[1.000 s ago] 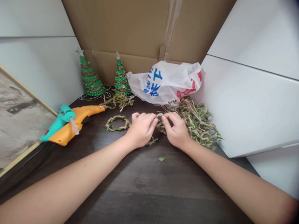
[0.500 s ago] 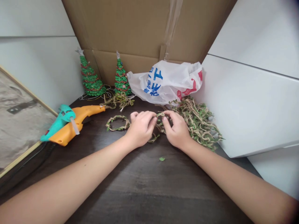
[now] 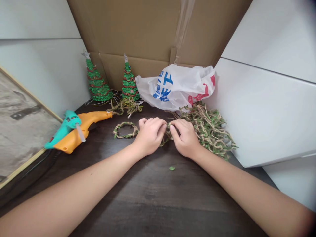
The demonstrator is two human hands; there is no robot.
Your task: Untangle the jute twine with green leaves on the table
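My left hand (image 3: pixel 151 135) pinches a length of leafy twine garland (image 3: pixel 168 126) between thumb and fingers. Close beside it, my right hand (image 3: pixel 184 136) grips the same strand, fingertips almost meeting the left ones. Most of the held piece is hidden by the hands; some of it hangs below, between them. Left of my left hand, a twine ring with green leaves (image 3: pixel 125 130) lies on the dark table. A tangled heap of leafy twine (image 3: pixel 209 130) sits just past my right hand. One loose green leaf (image 3: pixel 172 168) lies on the table nearer to me.
Two small green Christmas trees (image 3: pixel 99 82) stand at the back left, with a little twine bunch (image 3: pixel 128 106) before them. A crumpled white plastic bag (image 3: pixel 179 87) lies against the cardboard (image 3: pixel 138 29). At left rests an orange and teal glue gun (image 3: pixel 71 140). White panels (image 3: pixel 269 108) flank both sides.
My right hand's fingers have drawn in toward the left fingertips, covering more of the garland. The whole view has shifted very slightly.
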